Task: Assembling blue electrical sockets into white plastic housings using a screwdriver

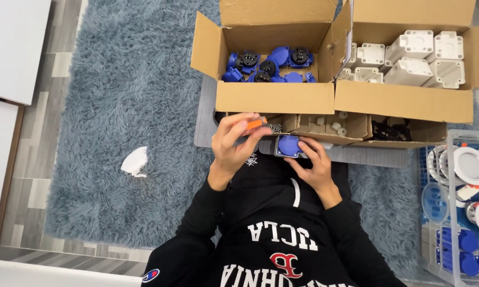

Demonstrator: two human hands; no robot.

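While the person sits on the shaggy blue-grey rug (117, 95), the left hand (234, 141) pinches a small orange tool (254, 124) in curled fingers; the right hand (315, 162) grips a blue round-lidded socket part (288, 145) over the lap; two open cardboard boxes stand just ahead, one with blue sockets (271, 66), one with white housings (409, 64); a crumpled white scrap (134, 161) lies left; a clear crate (462, 202) is cut off at right; the tool's tip is hidden.

The rug (128, 95) was shaggy grey-blue, the cardboard boxes (274, 97) brown, the socket parts (268, 66) blue and black, the housings (409, 58) white, the small held piece (254, 124) orange.
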